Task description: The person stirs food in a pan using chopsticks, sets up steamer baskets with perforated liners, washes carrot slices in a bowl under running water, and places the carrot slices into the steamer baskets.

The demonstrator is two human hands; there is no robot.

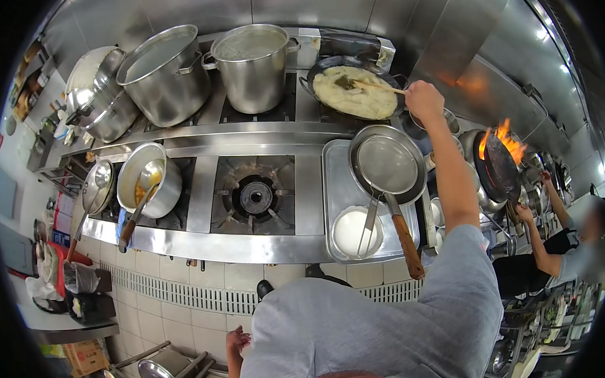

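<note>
Stirring of pale, lumpy food (373, 104) judged in hand; steady grip and slow sweep called for by next stroke; food held in round, dark metal wok (351, 60) at rear of steel stove (240, 131), right of tall pot (253, 84); thin wooden stick (381, 87) gripped in closed right hand (424, 99); left hand (238, 340) hung low, half curled, nothing seen held.

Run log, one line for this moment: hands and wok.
right hand: gripping wooden stick | stick tip: at dark clump | wok: holding pale food | left hand: low, nothing visible
</note>
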